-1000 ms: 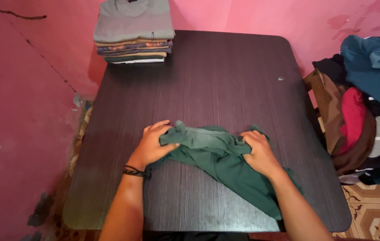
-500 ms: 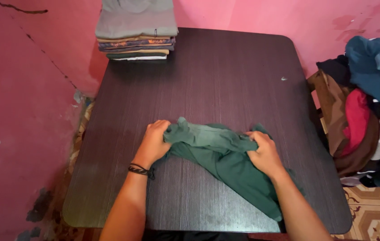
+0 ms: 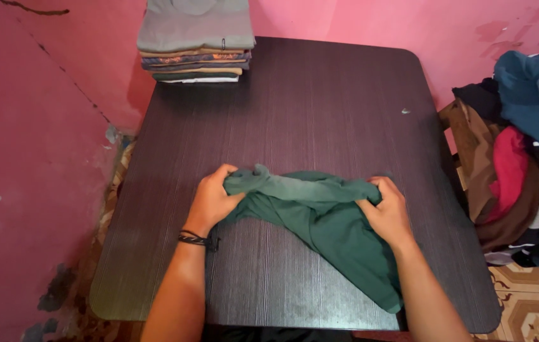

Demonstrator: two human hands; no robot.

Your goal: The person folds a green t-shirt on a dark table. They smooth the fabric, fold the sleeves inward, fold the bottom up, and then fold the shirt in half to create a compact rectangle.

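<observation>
My left hand point(image 3: 212, 201) has its grip closed on a bunched end of the dark green garment point(image 3: 320, 218), fingers curled over a wad of cloth near the counter's middle, and my right hand point(image 3: 388, 212) is clamped the same way on the opposite end, so the fabric runs as a loose, rumpled band between the two fists. The rest of the garment trails from under my right wrist toward the near edge of the dark wood-grain counter point(image 3: 320, 101), lying flat there and just reaching the rim. I judge it light and entirely limp: it creases wherever I pinch it, will sag between the hands when raised, and should not slip, since the knit looks matte and gives the fingers plenty to bite on. Seams or hem edges look to me the best places to hold, because a fistful of the middle only drags the cloth into a ball. A black cord bracelet point(image 3: 194, 239) sits on my left wrist. At the far left corner of the counter stands a neat stack of folded shirts point(image 3: 194, 41), grey on top with brown, patterned and white layers below. Off the right side, well apart from my hands, is a heap of unfolded clothes point(image 3: 522, 158) in blue, red, brown and stripes. I see no packages, labels or signs that I can make out.
</observation>
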